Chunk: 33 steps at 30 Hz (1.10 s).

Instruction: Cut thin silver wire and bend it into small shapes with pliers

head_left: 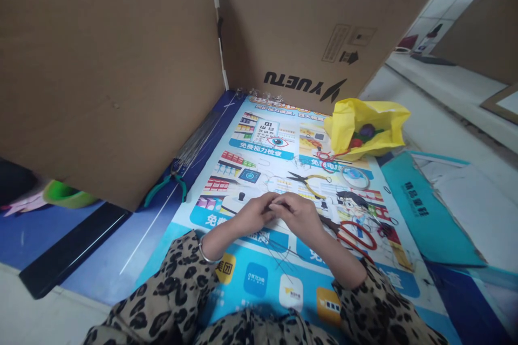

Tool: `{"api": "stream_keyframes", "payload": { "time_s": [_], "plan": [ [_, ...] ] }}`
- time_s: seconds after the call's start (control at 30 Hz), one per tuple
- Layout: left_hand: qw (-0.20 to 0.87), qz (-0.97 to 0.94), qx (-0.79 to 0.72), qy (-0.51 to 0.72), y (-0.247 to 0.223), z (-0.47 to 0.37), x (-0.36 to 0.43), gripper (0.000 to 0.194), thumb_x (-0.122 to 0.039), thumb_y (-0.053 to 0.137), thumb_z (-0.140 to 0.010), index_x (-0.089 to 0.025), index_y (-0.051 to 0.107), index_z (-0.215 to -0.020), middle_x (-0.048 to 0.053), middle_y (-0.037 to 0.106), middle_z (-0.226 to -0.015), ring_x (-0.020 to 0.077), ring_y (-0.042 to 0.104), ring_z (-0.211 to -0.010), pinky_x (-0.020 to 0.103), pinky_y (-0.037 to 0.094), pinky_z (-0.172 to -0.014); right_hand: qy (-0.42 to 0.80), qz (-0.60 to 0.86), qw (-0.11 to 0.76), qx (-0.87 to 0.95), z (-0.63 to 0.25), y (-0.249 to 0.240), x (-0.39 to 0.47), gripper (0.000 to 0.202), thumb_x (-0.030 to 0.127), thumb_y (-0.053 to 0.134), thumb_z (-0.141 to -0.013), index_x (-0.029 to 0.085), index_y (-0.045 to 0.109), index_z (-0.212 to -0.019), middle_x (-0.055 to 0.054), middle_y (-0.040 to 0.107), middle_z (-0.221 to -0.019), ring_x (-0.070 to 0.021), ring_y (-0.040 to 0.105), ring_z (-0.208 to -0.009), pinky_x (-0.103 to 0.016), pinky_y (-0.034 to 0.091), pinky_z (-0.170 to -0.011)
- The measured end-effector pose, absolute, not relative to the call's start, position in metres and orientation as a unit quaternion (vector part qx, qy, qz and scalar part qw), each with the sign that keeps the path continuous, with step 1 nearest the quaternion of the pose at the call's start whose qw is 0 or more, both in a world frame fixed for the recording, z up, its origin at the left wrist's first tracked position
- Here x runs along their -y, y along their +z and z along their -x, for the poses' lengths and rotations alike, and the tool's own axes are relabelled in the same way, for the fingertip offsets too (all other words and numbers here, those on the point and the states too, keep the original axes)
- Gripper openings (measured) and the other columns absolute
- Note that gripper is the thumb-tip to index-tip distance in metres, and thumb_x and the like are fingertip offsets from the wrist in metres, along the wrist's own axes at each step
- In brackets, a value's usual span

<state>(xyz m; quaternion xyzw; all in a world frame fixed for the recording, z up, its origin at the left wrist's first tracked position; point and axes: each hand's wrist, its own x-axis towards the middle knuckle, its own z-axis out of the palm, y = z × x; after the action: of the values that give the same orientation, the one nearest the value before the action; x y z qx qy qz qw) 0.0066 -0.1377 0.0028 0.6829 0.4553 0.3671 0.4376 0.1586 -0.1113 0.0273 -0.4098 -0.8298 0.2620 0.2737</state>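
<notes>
My left hand [257, 212] and my right hand [298, 214] meet at the fingertips over the printed poster [243, 199]. Both have their fingers closed in a pinch; what lies between them is too small or hidden to name. Thin dark wires [281, 250] lie on the poster just below the hands. Beyond my right hand rest yellow-handled pliers [317, 186], with jaws pointing left. Red-handled scissors [358, 234] lie to its right, partly behind my right forearm.
Cardboard panels [324, 21] stand at the back and left. Green-handled pliers [165, 186] lie beside a wire bundle [198, 140] at left. A yellow bag [368, 124] holds yarn-like balls at right, near a teal box piece [429, 215].
</notes>
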Motion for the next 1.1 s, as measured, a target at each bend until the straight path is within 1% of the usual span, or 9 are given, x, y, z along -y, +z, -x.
{"api": "stream_keyframes", "payload": {
  "time_s": [0.2,0.33,0.4,0.5,0.57,0.67,0.83,0.93,1.1],
  "plan": [
    [0.436,-0.68,-0.465,0.362,0.002,-0.008,0.138,0.035,-0.02,0.051,-0.077,-0.019,0.049,-0.112,0.005,0.061,-0.107,0.0186,0.055,-0.097,0.03,0.042,-0.085,0.266,0.415,0.272,0.826,-0.161,0.023,0.11,0.014,0.03,0.051,-0.08,0.02,0.06,-0.076,0.001,0.063,-0.07,-0.0116,0.056,-0.066,-0.022,0.04,-0.061],
    [0.41,-0.683,-0.496,0.346,-0.004,-0.009,0.137,0.043,-0.015,0.052,-0.073,-0.019,0.047,-0.116,0.005,0.059,-0.112,0.0188,0.054,-0.101,0.031,0.04,-0.089,0.265,0.444,0.283,0.807,-0.163,0.015,0.104,0.02,0.035,0.051,-0.08,0.019,0.055,-0.067,0.003,0.056,-0.058,-0.0103,0.05,-0.054,-0.021,0.036,-0.052],
    [0.409,-0.679,-0.498,0.351,-0.004,-0.01,0.137,0.039,-0.016,0.05,-0.075,-0.02,0.048,-0.114,0.004,0.06,-0.11,0.0181,0.054,-0.1,0.03,0.04,-0.088,0.277,0.455,0.289,0.796,-0.163,0.013,0.102,0.022,0.037,0.053,-0.079,0.019,0.054,-0.065,0.003,0.054,-0.056,-0.0101,0.049,-0.053,-0.021,0.035,-0.052],
    [0.43,-0.661,-0.493,0.368,0.0,-0.012,0.138,0.023,-0.022,0.046,-0.081,-0.019,0.053,-0.102,0.002,0.064,-0.095,0.0156,0.057,-0.087,0.027,0.042,-0.08,0.315,0.464,0.304,0.77,-0.164,0.015,0.103,0.025,0.041,0.054,-0.078,0.02,0.053,-0.065,0.003,0.054,-0.056,-0.0103,0.049,-0.054,-0.021,0.036,-0.051],
    [0.459,-0.644,-0.482,0.378,0.005,-0.013,0.139,0.017,-0.027,0.043,-0.084,-0.018,0.055,-0.091,0.001,0.063,-0.081,0.014,0.057,-0.077,0.026,0.042,-0.074,0.339,0.471,0.308,0.754,-0.164,0.017,0.104,0.027,0.043,0.054,-0.077,0.02,0.052,-0.064,0.003,0.054,-0.055,-0.0103,0.049,-0.053,-0.021,0.036,-0.05],
    [0.529,-0.609,-0.441,0.393,0.01,-0.015,0.142,0.023,-0.033,0.042,-0.085,-0.015,0.054,-0.078,0.001,0.059,-0.071,0.012,0.054,-0.069,0.025,0.042,-0.069,0.34,0.484,0.305,0.747,-0.164,0.018,0.105,0.028,0.043,0.054,-0.076,0.02,0.049,-0.061,0.005,0.051,-0.051,-0.0096,0.047,-0.05,-0.02,0.035,-0.048],
    [0.665,-0.505,-0.386,0.392,0.006,-0.016,0.143,0.033,-0.044,0.048,-0.081,-0.012,0.053,-0.074,0.001,0.053,-0.062,0.0099,0.05,-0.058,0.023,0.041,-0.061,0.333,0.491,0.305,0.745,-0.163,0.019,0.104,0.03,0.042,0.056,-0.075,0.02,0.045,-0.058,0.006,0.045,-0.049,-0.0086,0.042,-0.049,-0.02,0.032,-0.047],
    [0.683,-0.479,-0.38,0.399,0.002,-0.016,0.142,0.034,-0.045,0.05,-0.08,-0.012,0.052,-0.071,0.0,0.05,-0.061,0.008,0.046,-0.054,0.021,0.037,-0.055,0.341,0.486,0.31,0.742,-0.162,0.02,0.104,0.029,0.041,0.055,-0.075,0.02,0.045,-0.058,0.006,0.044,-0.049,-0.0085,0.041,-0.05,-0.02,0.031,-0.048],
    [0.655,-0.499,-0.394,0.408,0.002,-0.017,0.144,0.036,-0.047,0.046,-0.081,-0.013,0.048,-0.069,-0.002,0.043,-0.06,0.006,0.036,-0.05,0.02,0.03,-0.05,0.354,0.47,0.318,0.743,-0.163,0.02,0.104,0.028,0.042,0.054,-0.076,0.019,0.048,-0.061,0.005,0.046,-0.053,-0.0088,0.042,-0.052,-0.02,0.033,-0.049]
  ]
}}
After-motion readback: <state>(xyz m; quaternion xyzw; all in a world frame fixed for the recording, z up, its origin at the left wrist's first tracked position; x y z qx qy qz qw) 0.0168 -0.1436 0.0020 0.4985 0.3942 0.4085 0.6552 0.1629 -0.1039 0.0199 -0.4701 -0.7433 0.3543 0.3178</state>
